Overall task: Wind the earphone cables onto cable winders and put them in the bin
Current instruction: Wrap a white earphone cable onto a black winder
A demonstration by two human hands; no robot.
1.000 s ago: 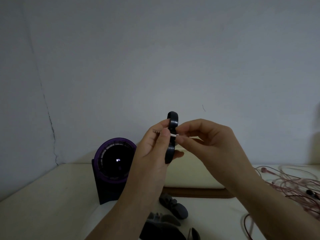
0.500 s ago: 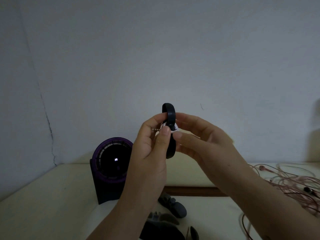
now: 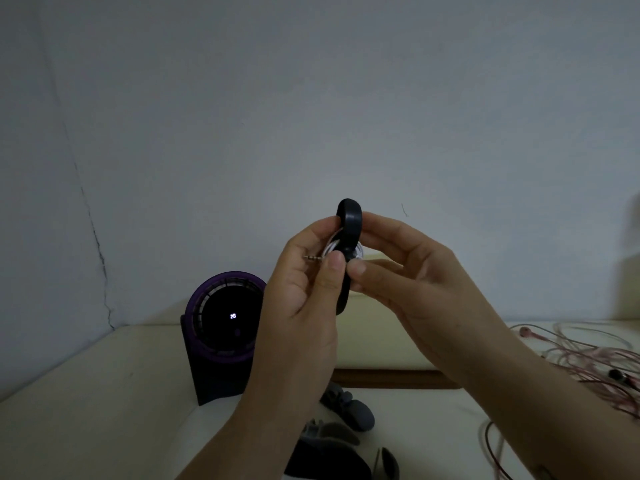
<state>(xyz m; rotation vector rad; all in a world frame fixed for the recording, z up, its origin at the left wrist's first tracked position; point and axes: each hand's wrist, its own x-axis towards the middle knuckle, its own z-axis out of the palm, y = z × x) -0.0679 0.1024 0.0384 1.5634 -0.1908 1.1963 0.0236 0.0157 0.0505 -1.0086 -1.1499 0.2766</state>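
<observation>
I hold a black cable winder (image 3: 350, 223) upright in the air, in front of the wall. White earphone cable (image 3: 333, 244) is wound round its middle, and the metal jack plug (image 3: 313, 258) sticks out to the left. My left hand (image 3: 304, 289) pinches the cable end at the winder with thumb and fingers. From the right, my right hand (image 3: 405, 271) grips the winder, its fingers curled round it. The cream bin (image 3: 381, 348) stands on the table behind my hands, mostly hidden.
A purple and black round device (image 3: 225, 327) with a lit display stands left of my arms. Several grey cable winders (image 3: 349, 410) lie on the table below my hands. A tangle of pink earphone cables (image 3: 588, 362) spreads over the right side of the table.
Both hands have lifted the winder slightly. More white cable now lies wound round its middle, and the jack plug shows at the left.
</observation>
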